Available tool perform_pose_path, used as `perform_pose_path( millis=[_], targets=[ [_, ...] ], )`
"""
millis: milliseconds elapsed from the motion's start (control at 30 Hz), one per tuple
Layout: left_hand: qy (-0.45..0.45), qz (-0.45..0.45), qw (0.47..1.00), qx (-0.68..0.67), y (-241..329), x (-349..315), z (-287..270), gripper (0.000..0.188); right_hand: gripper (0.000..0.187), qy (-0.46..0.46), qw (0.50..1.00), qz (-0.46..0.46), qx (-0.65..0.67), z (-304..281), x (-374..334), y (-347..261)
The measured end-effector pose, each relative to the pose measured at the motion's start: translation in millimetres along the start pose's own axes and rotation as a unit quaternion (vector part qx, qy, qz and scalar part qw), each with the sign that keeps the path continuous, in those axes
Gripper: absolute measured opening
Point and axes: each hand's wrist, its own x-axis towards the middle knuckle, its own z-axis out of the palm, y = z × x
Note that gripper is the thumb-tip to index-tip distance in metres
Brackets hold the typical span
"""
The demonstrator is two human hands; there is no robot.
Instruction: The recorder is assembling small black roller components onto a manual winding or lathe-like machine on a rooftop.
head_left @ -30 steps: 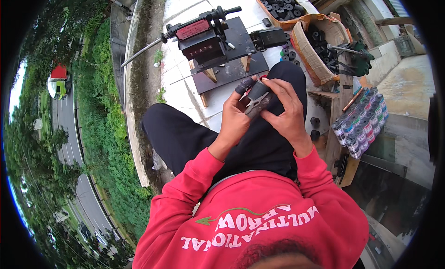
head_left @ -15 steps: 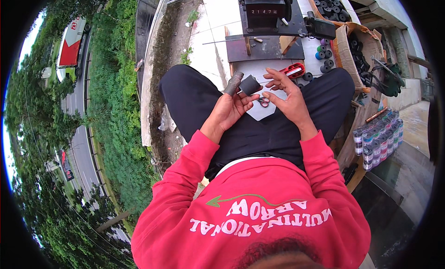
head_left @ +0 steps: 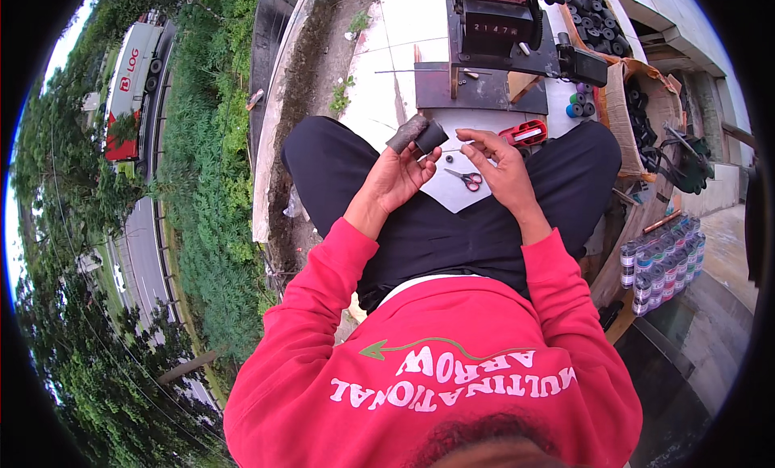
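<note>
Gripping a black cylinder (head_left: 433, 137) near the fingertips, a person's left hand (head_left: 395, 177) holds it above the lap, palm turned up and fingers curled below. A rough grey-brown sleeve (head_left: 407, 134) sits just beside the cylinder; whether it covers the thumb cannot be told. The right hand (head_left: 507, 168) hovers close by, thumb and forefinger nearly meeting; whether they pinch anything thin is unclear. Good handling here would seem to ask for a steady left hold and light, precise right fingertips, with the cylinder's near end unblocked. Between the thighs, scissors (head_left: 472, 181) lie with handles toward the right hand, handy for a quick grasp, near a small dark ring (head_left: 449, 159). Beyond stand a black counter machine (head_left: 494, 28) and a cardboard box (head_left: 617, 109) of dark spools (head_left: 634, 105).
</note>
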Motion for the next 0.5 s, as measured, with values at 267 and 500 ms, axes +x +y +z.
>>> perform_pose_path(
  millis=[267, 500],
  targets=[
    [0.067, 0.056, 0.972, 0.217, 158, 53, -20, 0.031, 0.03, 0.042, 0.998, 0.025, 0.034, 9, 10, 11],
    [0.202, 0.053, 0.933, 0.294, 245, 107, -86, 0.039, 0.029, 0.014, 0.998, 0.055, -0.007, 17, 15, 11]
  ],
)
